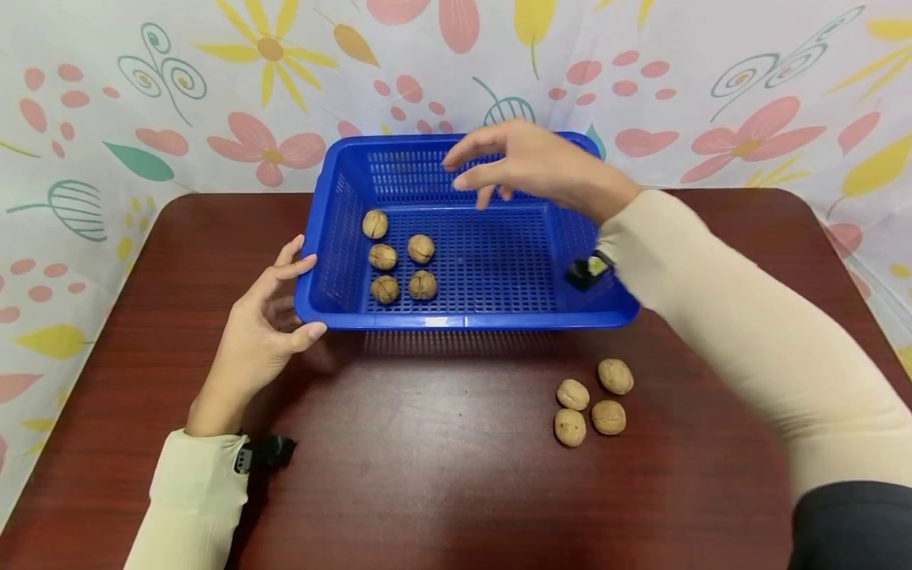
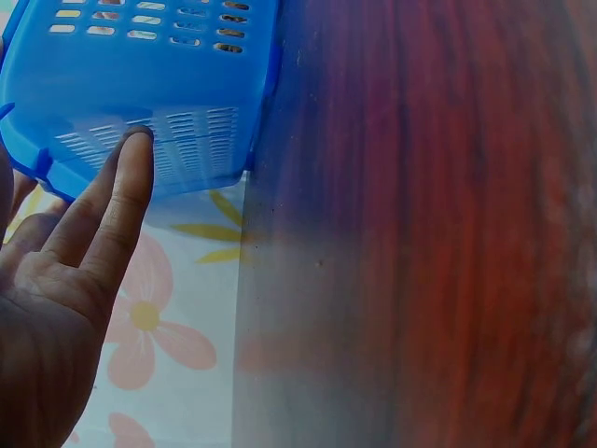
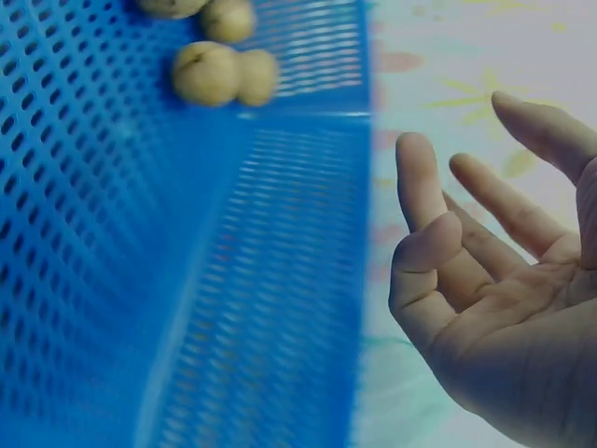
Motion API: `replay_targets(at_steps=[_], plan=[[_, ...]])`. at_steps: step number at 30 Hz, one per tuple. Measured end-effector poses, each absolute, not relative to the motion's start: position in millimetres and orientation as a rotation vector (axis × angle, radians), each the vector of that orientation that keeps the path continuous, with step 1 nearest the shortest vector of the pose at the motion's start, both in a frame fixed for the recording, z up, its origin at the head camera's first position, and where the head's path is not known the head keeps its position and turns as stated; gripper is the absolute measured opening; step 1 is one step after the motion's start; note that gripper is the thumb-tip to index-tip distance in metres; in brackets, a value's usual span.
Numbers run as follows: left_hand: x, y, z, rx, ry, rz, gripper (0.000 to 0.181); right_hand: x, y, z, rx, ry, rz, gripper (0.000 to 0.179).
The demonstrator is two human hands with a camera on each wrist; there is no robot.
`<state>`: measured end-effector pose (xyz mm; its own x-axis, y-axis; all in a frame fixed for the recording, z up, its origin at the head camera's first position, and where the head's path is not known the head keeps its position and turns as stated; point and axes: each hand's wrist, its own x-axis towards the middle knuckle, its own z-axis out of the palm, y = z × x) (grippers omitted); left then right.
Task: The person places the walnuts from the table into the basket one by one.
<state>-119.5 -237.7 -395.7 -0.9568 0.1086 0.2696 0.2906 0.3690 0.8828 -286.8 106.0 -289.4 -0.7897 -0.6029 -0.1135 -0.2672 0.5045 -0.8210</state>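
Observation:
A blue plastic basket (image 1: 463,321) with slotted walls stands on the table. My left hand (image 1: 252,328) holds its near left corner, thumb at the front rim and fingertips at the left rim. In the left wrist view, two fingers (image 2: 121,201) of that hand extend along the basket's outer wall. Several walnuts (image 1: 420,249) lie grouped on the left side of the basket floor. Over the basket's back right part hangs my right hand (image 1: 534,162), its fingers loosely bent and nothing between them. The right wrist view shows its palm (image 3: 513,308) bare.
Several more walnuts (image 1: 609,417) sit on the dark red wooden table (image 1: 427,475), in front of the basket's right end. Behind the table hangs a white cloth (image 1: 442,71) printed with flowers and leaves.

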Motion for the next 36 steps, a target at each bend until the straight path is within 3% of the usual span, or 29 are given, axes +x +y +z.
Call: replay_targets(at_steps=[10,21,25,36], plan=[[-117.7,-237.7,-393.5,-0.358,-2.454,-1.635,0.074,-209.3,210.0,-273.2,-0.604,2.492,-1.449,0.033],[-117.8,-235.9,-391.6,-0.361,-2.468,-1.628,0.074,-123.3,299.1,-346.2,-0.580,2.119,-2.039,0.042],[-118.1,-235.5,-390.3,-0.367,-2.458,-1.641,0.074,-102.6,310.8,-380.3,-0.615,2.002,-2.126,0.044],[-117.7,-236.3,-390.3,-0.366,-2.464,-1.639,0.074,-82.2,291.3,-420.9,-0.201,2.036,-1.910,0.043]])
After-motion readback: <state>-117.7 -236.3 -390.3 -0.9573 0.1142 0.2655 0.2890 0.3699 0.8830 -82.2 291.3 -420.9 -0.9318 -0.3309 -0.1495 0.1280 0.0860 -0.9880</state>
